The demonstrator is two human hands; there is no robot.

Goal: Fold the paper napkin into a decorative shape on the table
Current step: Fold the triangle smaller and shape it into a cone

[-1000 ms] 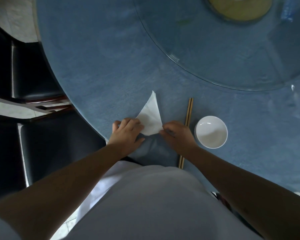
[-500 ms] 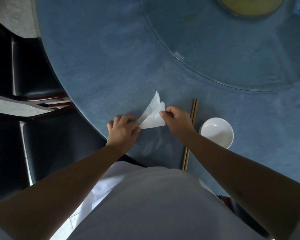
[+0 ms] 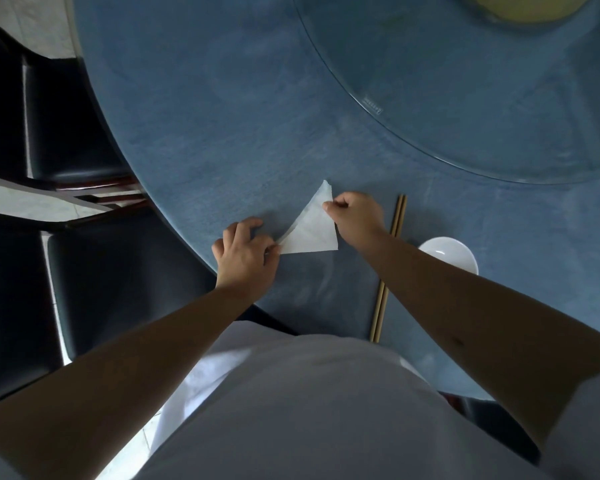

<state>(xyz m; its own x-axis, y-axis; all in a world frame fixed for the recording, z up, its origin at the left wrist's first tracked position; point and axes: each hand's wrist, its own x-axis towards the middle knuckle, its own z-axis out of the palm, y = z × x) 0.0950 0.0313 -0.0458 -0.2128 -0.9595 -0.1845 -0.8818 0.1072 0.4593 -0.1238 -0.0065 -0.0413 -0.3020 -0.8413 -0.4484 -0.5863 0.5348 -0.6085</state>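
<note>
On the blue table [image 3: 194,140], seen from the head camera, the napkin [image 3: 311,232] lay as a white triangle stretched between the two hands. The left hand [image 3: 245,252] pinched the napkin's near-left corner between thumb and forefinger, its other fingers curled and resting on the table. The right hand [image 3: 355,214] pinched the right edge just below the far tip, fingers bunched together; whether it was lifting that edge or pressing it flat could not be told. Just beyond the right hand's grip lay a pair of chopsticks [image 3: 388,265], and further out to that side a white bowl [image 3: 447,254], partly hidden by the forearm. Both stood apart from the napkin. Judging by the shape, the napkin had been folded at least once into a triangle, so the work seemed at an early or middle stage; further folds and creasing were likely needed before it would read as decorative.
</note>
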